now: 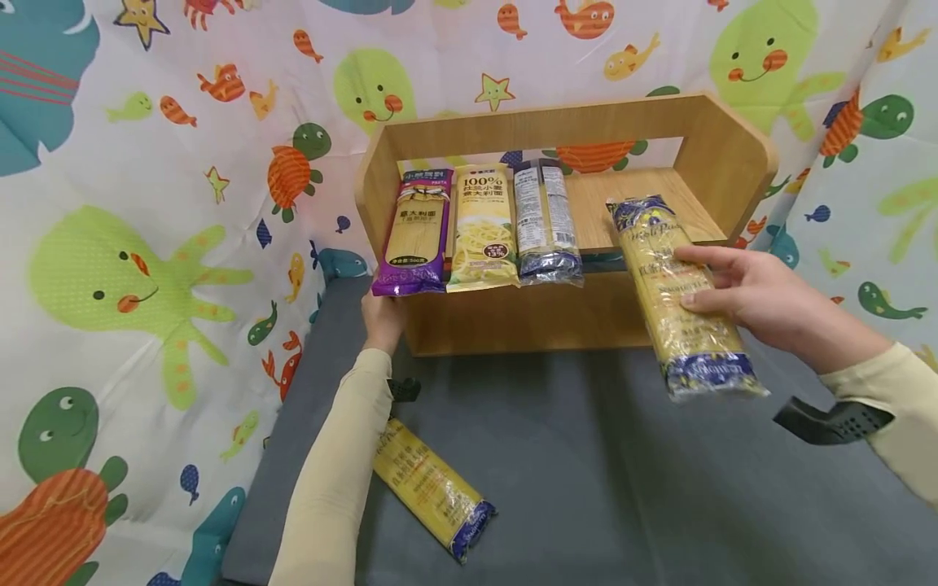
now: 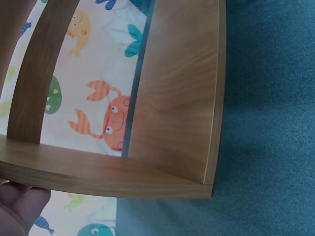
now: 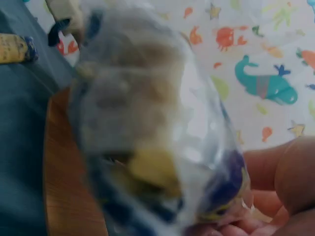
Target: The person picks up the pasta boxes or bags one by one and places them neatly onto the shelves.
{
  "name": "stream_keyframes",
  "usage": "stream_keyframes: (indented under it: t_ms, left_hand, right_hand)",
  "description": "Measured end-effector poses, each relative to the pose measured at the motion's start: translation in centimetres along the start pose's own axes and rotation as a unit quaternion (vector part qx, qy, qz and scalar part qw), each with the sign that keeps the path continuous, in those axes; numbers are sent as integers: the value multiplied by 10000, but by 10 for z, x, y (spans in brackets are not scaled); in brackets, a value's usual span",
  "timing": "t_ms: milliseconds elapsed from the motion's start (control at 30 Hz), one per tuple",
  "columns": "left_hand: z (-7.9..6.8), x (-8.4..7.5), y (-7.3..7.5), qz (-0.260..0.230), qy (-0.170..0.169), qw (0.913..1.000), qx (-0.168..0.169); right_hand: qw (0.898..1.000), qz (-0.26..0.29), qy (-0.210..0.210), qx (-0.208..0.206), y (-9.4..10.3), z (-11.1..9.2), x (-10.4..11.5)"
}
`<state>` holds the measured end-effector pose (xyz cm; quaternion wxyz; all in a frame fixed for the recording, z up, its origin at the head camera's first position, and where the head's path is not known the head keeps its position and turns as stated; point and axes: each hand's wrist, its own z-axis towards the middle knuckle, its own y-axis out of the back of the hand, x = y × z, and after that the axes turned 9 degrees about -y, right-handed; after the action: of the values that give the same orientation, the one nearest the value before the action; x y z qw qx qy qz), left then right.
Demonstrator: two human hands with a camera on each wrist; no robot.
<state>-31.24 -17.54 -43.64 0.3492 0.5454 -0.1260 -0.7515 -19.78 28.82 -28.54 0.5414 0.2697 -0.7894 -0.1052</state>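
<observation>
Right of centre, the right hand [image 1: 762, 297] pinches a yellow pasta packet [image 1: 659, 285] before the wooden shelf [image 1: 513, 321].
The packet tilts, its blue lower end toward the lower right (the right wrist view shows it blurred); thumb and fingers close on its right edge. The left hand [image 1: 383, 321] touches the shelf's left side, though its fingers are partly hidden and I cannot tell how far they close. On the shelf, left to right, lie a purple packet [image 1: 418, 228], a cream packet [image 1: 482, 228] and a white-labelled packet [image 1: 545, 220]. At lower centre-left, a second yellow packet [image 1: 432, 488] lies on the grey desk [image 1: 557, 456], near the left sleeve [image 1: 333, 464].
</observation>
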Motion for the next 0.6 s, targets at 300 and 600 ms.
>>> stream_keyframes:
  t_ms: [300,600]
  left_hand:
    - [-3,5,-4,-6,-64,9999,-78]
    - [1,-1,-1,-138,109,9998,-15]
  right_hand:
    - [9996,-94,-188,-201,-5,66,46]
    - [9977,-630,-78,-232,-8,106,83]
